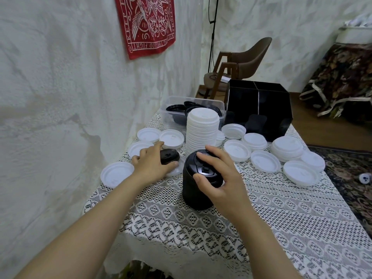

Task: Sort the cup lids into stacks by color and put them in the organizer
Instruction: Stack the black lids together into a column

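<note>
Right hand (219,178): fingers (207,156) curled over the top of the black lid stack (198,190), thumb on the near rim, so it grips the topmost lid. That stack stands upright mid-worktop, slightly toward the near edge. Left hand (153,165) is just left of it, fingers curled round a single black lid (169,157) with the thumb on its near side. It's over a white lid partly hidden by the hand; can't tell if the two touch. Tall white lid stack (202,131) is upright right behind the black stack, close; contact unclear. Loose white lids lie flat on both sides: one group toward the left edge (151,135), a bigger spread toward the right edge (265,164), some doubled into a short pile (286,148). Clear bin (173,102) sits at the far left corner with more black lids (176,108) inside. Black organizer (259,111) is at the far right corner, divider visible on top; the inside is too dark to read. Worktop (281,218) is covered in white lace cloth. Beyond it: brown chair (247,61), red banner (149,23) on the wall, patterned rug (352,178) on the floor to the right.
</note>
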